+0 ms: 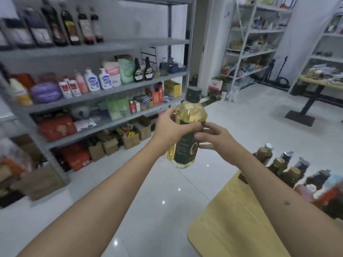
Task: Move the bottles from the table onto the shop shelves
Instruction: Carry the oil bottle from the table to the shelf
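1. Gripping the oil bottle (187, 127) round its middle, the left hand (169, 129) has fingers curled across the front of the yellow body, likely to take its weight.
2. Meeting it from the other side, the right hand (213, 140) pinches the dark label with thumb and fingertips; this looks like a steadying or turning hold, perhaps so the label faces forward.
3. Between the two hands the bottle stands almost upright, dark green cap on top, raised in the air over the white floor (148, 191), apart from both tabletop and shelves.
4. Below the right forearm lies the pale wooden tabletop (232, 229), where the remaining bottles (282, 167) stand close together at the far edge, still waiting to be moved.
5. Off to the left rise the grey shop shelves (111, 89). Dark bottles (55, 26) line the upper shelf, with open room to their right, which seems the likeliest place for this one.
6. My judgement: the carry is midway, with placing not yet done.
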`<control>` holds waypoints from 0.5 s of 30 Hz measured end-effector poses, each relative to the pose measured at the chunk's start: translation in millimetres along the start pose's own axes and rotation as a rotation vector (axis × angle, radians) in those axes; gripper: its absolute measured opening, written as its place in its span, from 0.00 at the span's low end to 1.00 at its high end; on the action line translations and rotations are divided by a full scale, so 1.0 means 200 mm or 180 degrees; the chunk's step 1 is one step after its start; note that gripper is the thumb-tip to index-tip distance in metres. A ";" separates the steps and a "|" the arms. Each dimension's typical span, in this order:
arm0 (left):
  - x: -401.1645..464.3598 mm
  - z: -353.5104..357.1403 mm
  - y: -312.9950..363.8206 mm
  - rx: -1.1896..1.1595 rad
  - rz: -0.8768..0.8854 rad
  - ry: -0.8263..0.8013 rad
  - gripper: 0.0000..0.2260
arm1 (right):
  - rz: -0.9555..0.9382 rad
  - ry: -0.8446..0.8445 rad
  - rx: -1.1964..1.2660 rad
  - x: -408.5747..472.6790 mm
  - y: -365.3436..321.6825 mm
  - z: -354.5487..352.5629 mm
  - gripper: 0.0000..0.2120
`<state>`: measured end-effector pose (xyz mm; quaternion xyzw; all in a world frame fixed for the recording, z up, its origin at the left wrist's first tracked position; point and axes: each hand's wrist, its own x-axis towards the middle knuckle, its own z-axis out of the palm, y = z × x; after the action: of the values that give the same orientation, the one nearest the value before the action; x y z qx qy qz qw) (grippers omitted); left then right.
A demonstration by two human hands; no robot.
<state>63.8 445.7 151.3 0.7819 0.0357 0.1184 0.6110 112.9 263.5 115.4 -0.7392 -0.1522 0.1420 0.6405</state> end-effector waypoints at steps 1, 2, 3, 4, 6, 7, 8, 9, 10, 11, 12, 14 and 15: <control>0.00 -0.09 0.00 0.0003 -0.0046 0.0106 0.32 | -0.0007 -0.0245 0.0087 0.07 -0.01 0.04 0.30; 0.01 -0.14 0.00 0.0003 -0.0074 0.0111 0.30 | -0.0013 -0.0387 0.0160 0.11 -0.01 0.07 0.29; 0.01 -0.19 -0.01 -0.0034 -0.0123 0.0138 0.28 | -0.0038 -0.0539 0.0199 0.15 -0.02 0.10 0.28; 0.02 -0.25 -0.02 -0.0085 -0.0137 0.0210 0.27 | -0.0082 -0.0719 0.0237 0.20 -0.04 0.15 0.27; 0.00 -0.36 -0.02 -0.0167 -0.0165 0.0355 0.25 | -0.0141 -0.1051 0.0321 0.27 -0.06 0.25 0.24; 0.00 -0.41 -0.03 -0.0207 -0.0167 0.0432 0.24 | -0.0170 -0.1195 0.0346 0.30 -0.08 0.29 0.24; 0.00 -0.45 -0.03 -0.0252 -0.0174 0.0490 0.24 | -0.0191 -0.1314 0.0345 0.34 -0.09 0.33 0.25; 0.00 -0.50 -0.04 -0.0291 -0.0175 0.0554 0.22 | -0.0211 -0.1433 0.0353 0.38 -0.10 0.37 0.29; 0.00 -0.55 -0.04 -0.0303 -0.0179 0.0580 0.21 | -0.0212 -0.1524 0.0372 0.41 -0.11 0.41 0.35; 0.01 -0.60 -0.05 -0.0318 -0.0172 0.0621 0.21 | -0.0205 -0.1610 0.0382 0.45 -0.13 0.46 0.40; 0.01 -0.64 -0.06 -0.0334 -0.0164 0.0622 0.21 | -0.0200 -0.1660 0.0431 0.48 -0.13 0.49 0.43; 0.03 -0.74 -0.08 -0.0306 -0.0150 0.0700 0.22 | -0.0229 -0.1797 0.0545 0.55 -0.16 0.59 0.44; 0.04 -0.78 -0.09 -0.0271 -0.0152 0.0725 0.21 | -0.0232 -0.1837 0.0581 0.58 -0.17 0.63 0.42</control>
<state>38.3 599.9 169.5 0.7356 0.1184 0.1933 0.6383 165.6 429.2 130.3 -0.6017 -0.3410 0.3362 0.6393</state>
